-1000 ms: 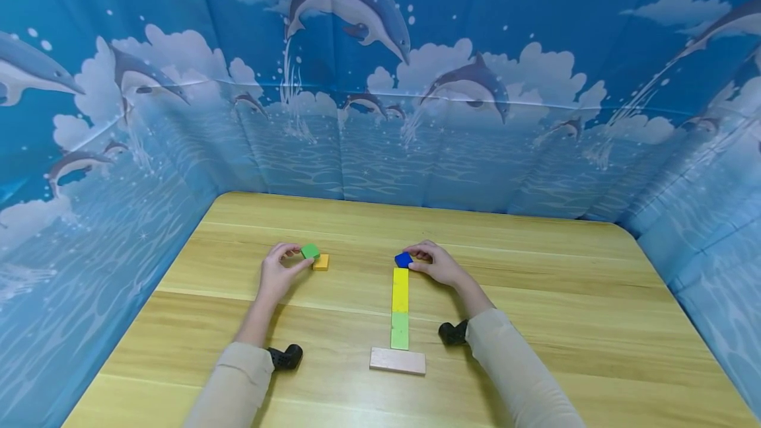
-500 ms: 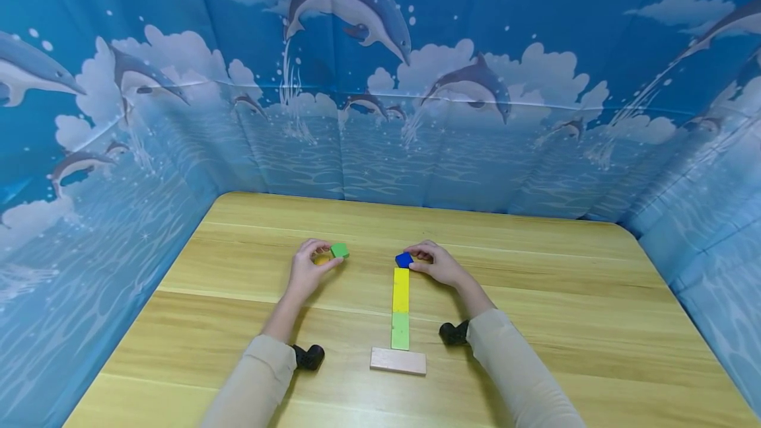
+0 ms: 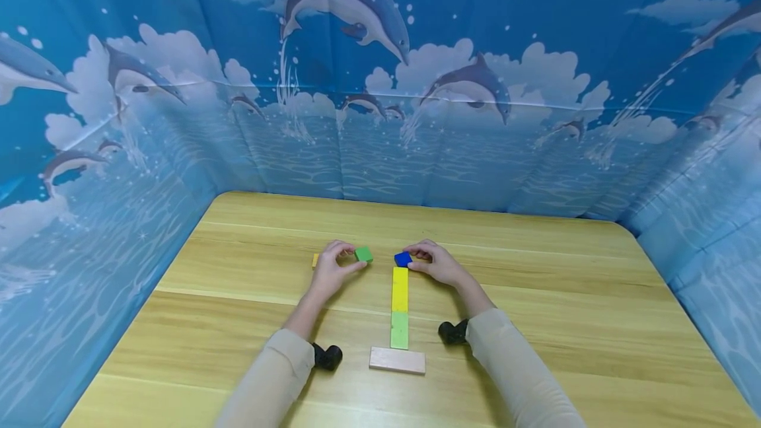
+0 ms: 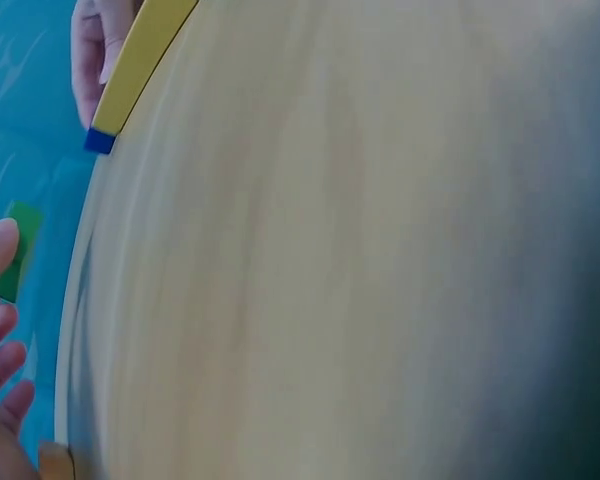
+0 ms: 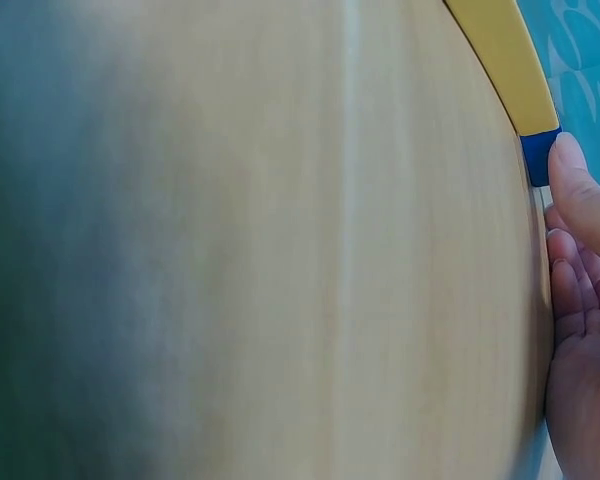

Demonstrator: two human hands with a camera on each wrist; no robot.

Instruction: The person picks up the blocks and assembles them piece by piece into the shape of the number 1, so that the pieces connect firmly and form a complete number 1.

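Observation:
My left hand point(image 3: 331, 272) pinches a small green block point(image 3: 363, 254) between thumb and fingers; in the left wrist view that green block point(image 4: 20, 250) appears raised off the table. My right hand point(image 3: 440, 265) holds a blue block point(image 3: 403, 259) at the far end of a long yellow block point(image 3: 400, 289). In the right wrist view the thumb presses on the blue block point(image 5: 540, 158), which touches the yellow one. A light green block point(image 3: 399, 330) continues the row toward me, and a pale wooden block point(image 3: 397, 360) lies crosswise at its near end.
An orange-yellow block point(image 3: 316, 261) lies partly hidden behind my left hand. The wooden table point(image 3: 535, 283) extends around the row, with a dolphin-print curtain point(image 3: 380, 137) behind its far edge. Black wrist cameras point(image 3: 327, 356) sit on both wrists.
The left hand has carried the green block rightward, from beside the orange-yellow block toward the blue one. My right hand and the row of blocks stay in place.

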